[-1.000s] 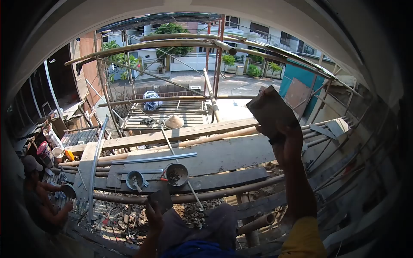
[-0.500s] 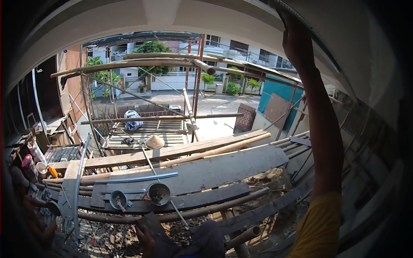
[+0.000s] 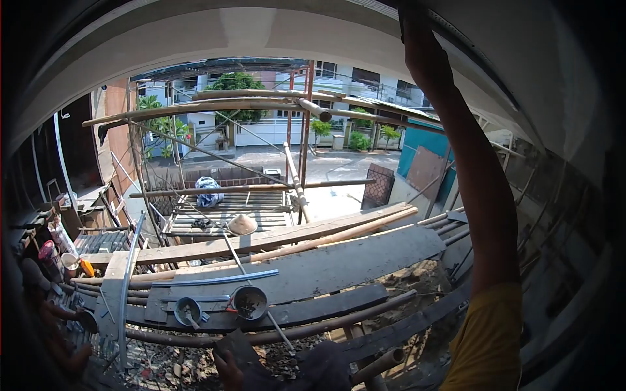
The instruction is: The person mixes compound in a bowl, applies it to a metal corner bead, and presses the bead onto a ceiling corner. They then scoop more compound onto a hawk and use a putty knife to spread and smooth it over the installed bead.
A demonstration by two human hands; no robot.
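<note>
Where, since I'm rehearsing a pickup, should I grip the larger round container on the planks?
Probably the near rim of the round container, from above on the near side: its open top faces up, an orange item sits at its left, and a pole runs by its lower right.

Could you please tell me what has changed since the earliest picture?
The right hand has risen from in front of the planks toward the ceiling; the plate it held is now hard to make out. The left hand still holds its dark plate low, and the two round containers stayed put.
</note>
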